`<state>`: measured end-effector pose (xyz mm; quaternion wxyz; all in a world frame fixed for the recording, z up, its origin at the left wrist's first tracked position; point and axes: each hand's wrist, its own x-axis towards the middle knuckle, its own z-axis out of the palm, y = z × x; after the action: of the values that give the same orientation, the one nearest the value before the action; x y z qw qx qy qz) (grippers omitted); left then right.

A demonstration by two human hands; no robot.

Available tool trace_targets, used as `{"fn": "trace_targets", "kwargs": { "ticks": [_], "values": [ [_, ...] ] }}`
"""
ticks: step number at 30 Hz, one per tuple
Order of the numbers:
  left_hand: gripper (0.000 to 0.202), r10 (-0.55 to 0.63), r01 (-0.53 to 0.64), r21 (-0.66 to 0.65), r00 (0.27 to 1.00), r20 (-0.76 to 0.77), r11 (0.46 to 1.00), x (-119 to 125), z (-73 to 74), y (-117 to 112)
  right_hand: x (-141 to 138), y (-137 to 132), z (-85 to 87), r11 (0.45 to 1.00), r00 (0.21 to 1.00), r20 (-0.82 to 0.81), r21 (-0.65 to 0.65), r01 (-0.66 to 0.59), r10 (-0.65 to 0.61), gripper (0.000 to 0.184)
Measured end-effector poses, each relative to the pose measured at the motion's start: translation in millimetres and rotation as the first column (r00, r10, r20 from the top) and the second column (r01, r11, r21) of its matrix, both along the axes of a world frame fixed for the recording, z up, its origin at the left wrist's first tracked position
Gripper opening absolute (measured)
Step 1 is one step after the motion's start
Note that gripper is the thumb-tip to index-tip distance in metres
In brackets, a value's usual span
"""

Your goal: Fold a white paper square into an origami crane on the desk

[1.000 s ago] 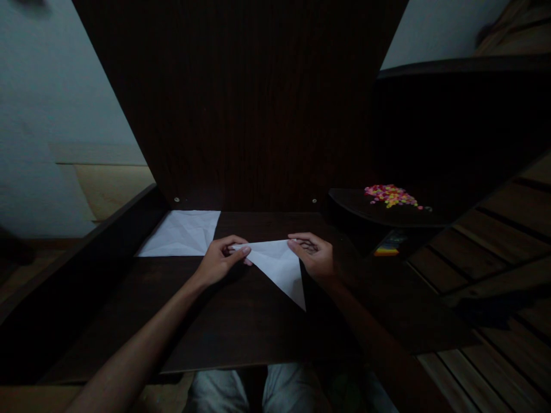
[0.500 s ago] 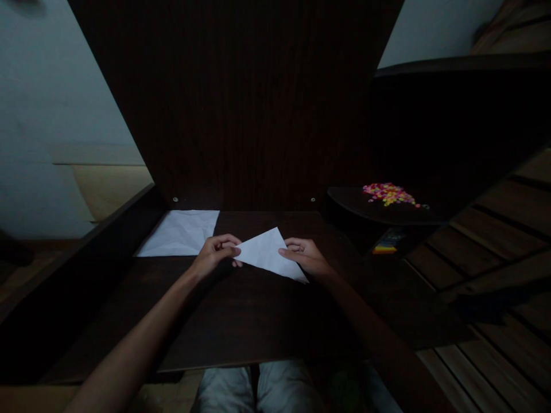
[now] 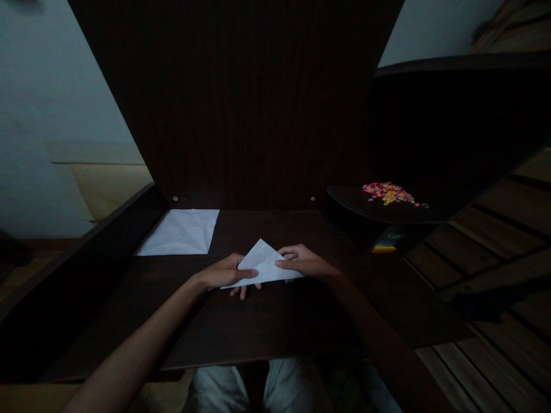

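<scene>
A creased white sheet [image 3: 178, 232] is lying flat at the back left of the desk [image 3: 258, 327], apart from the left hand [image 3: 221, 276], which is pinching the left corner of the folded paper triangle [image 3: 263, 265], thumb on top. The right hand [image 3: 305, 263] is gripping its right edge at mid-desk, bare wood lying open toward the near edge; coloured beads [image 3: 388, 193] are sitting on the right-hand shelf [image 3: 370, 213]

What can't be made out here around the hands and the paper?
Head view, dim light throughout.
Left hand: fingers mostly hidden under the folded paper.
Right hand: palm side unseen.
Coloured pile on the side shelf: pieces too small to identify.
Striped object below it: dark, partly covered by the shelf.
</scene>
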<state>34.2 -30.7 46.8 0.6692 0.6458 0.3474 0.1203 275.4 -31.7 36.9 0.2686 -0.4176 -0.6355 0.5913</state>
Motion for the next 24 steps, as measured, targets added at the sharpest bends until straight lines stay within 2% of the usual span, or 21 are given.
{"fn": "trace_targets", "kwargs": {
  "ticks": [2, 5, 8, 13, 16, 20, 22, 24],
  "values": [
    [0.036, 0.075, -0.075, 0.065, 0.997, 0.005, 0.995, -2.1, 1.1, 2.0, 4.3, 1.5, 2.0, 0.999, 1.0, 0.007, -0.048, 0.014, -0.014, 0.037],
    [0.038, 0.147, -0.148, 0.125, 0.989, 0.019, 0.981, -5.9, 2.4, 4.5, 8.6, 4.3, 5.4, 0.99, 0.989, -0.048, -0.012, 0.138, -0.138, 0.039],
    [0.039, 0.169, -0.173, 0.16, 0.985, 0.038, 0.972, -7.4, 3.7, 5.2, 9.1, 6.9, 6.4, 0.965, 0.959, -0.128, 0.042, 0.259, -0.251, 0.041],
    [0.039, 0.172, -0.179, 0.176, 0.983, 0.059, 0.968, -8.1, 2.5, 6.8, 4.3, 7.1, 4.0, 0.922, 0.917, -0.192, 0.103, 0.374, -0.35, 0.04],
    [0.039, 0.214, -0.227, 0.141, 0.972, 0.102, 0.964, -7.2, -3.3, 8.4, -1.1, 5.7, 3.9, 0.9, 0.878, -0.287, 0.094, 0.425, -0.384, 0.039],
    [0.037, 0.321, -0.333, 0.011, 0.917, 0.237, 0.943, 2.5, -12.5, 6.3, -11.7, 4.5, 0.4, 0.896, 0.813, -0.419, 0.0, 0.444, -0.403, 0.042],
    [0.038, 0.368, -0.369, -0.051, 0.889, 0.274, 0.928, 10.1, -15.0, 3.0, -18.3, 4.2, -4.6, 0.891, 0.796, -0.435, -0.031, 0.454, -0.421, 0.045],
    [0.039, 0.392, -0.378, -0.105, 0.873, 0.292, 0.92, 17.2, -16.0, -1.0, -25.3, 3.7, -10.4, 0.902, 0.816, -0.407, -0.053, 0.428, -0.411, 0.044]
  ]
}}
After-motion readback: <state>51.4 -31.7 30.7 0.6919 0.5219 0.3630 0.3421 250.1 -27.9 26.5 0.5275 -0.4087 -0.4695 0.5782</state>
